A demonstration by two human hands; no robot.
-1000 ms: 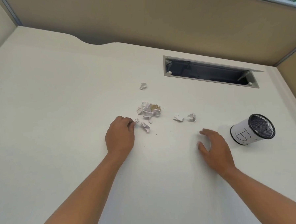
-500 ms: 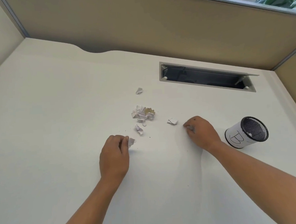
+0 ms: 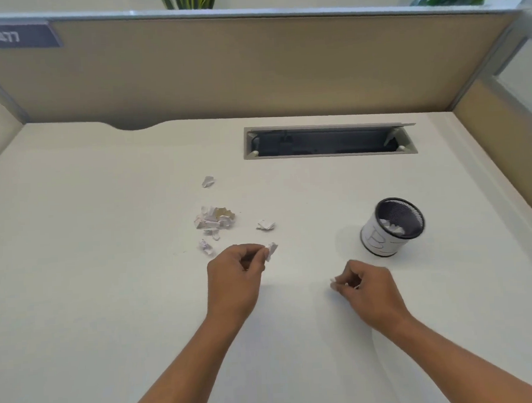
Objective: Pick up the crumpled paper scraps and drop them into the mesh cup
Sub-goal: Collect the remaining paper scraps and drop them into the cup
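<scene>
Head view: the left hand [image 3: 235, 283] pinches a crumpled scrap [image 3: 271, 251] between thumb and fingertips, left of the mesh cup [image 3: 374, 242].
The cup's got white paper [image 3: 391, 225] sitting inside it. The right hand [image 3: 368, 291] is near the cup, below and left, fingers curled; whether they hold anything, I cannot tell. The scrap pile [image 3: 214, 218] lies well left of the cup, with a loose scrap [image 3: 265, 225] between pile and cup.

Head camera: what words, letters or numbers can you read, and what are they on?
"477": dark sign on the partition, blurred, so uncertain.
"B": hand-drawn, sideways, on the white band of the mesh cup.
No other writing shows.
</scene>
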